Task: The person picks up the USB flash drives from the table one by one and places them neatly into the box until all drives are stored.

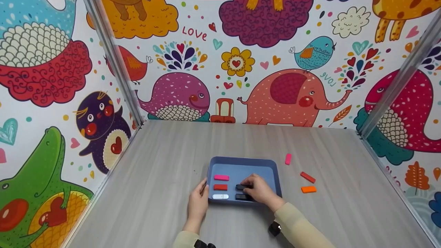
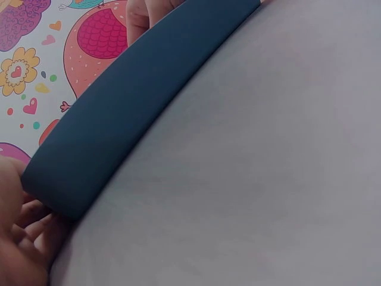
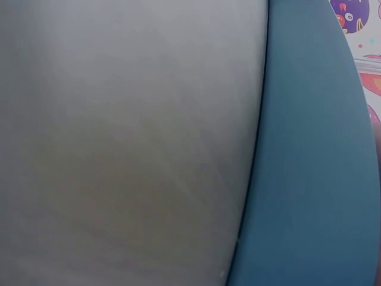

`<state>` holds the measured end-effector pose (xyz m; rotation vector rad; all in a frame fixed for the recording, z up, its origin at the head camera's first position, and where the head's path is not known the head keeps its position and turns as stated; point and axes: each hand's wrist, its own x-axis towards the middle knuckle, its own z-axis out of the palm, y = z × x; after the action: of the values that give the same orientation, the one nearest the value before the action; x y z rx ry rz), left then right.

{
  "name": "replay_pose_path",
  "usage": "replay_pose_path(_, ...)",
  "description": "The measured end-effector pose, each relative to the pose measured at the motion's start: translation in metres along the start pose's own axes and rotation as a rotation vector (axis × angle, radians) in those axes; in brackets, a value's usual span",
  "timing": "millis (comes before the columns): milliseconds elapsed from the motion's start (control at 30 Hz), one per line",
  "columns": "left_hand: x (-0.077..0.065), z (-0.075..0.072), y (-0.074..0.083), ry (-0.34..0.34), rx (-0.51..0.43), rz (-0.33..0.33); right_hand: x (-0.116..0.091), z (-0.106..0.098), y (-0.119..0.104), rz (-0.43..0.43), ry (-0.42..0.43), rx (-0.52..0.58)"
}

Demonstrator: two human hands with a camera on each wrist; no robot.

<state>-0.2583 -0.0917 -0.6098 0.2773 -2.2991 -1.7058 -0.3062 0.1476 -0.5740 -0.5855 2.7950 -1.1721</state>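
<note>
The sorting looked a little past halfway: four sticks seemed settled in the tray [image 1: 244,161], a fifth was being set, and three seemed left to bring in from the surface [image 1: 165,165]. Along the tray's left edge, from the far corner toward the near one, stood a column made of a pink stick [image 1: 221,177], a red stick [image 1: 220,187] and a white stick [image 1: 220,196]. Beside the white one, by the near edge, lay a black stick [image 1: 242,197]. The right hand [image 1: 259,190] pinched another black stick [image 1: 239,187] in the middle row, next to the red one; whether its fingers also touched the nearer black piece could not be told. The left hand [image 1: 198,201] gripped the tray at its left edge, near the close corner, probably to steady it. Outside the tray's right edge waited a second pink stick [image 1: 288,159] by the far corner, then a second red stick [image 1: 307,177] and an orange stick [image 1: 308,189], nearer and farther right
</note>
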Motion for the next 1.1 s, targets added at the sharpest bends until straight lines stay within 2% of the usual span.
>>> replay_pose_path(133,0.0000,-0.0001,0.0002,0.000,-0.003,0.004,0.0004,-0.0002,0.0004,0.003,-0.012,0.002)
replay_pose_path(333,0.0000,0.0001,-0.0006,-0.009,-0.024,0.013,0.0007,-0.0003,0.0014,-0.038,0.001,-0.030)
replay_pose_path(667,0.0010,0.0003,-0.0008,-0.002,-0.021,0.034,0.0011,0.0017,0.0008,-0.019,-0.013,-0.032)
replay_pose_path(1100,0.0000,-0.0002,-0.0002,-0.007,-0.007,0.006,0.0024,0.0010,0.0036,-0.022,-0.021,-0.044)
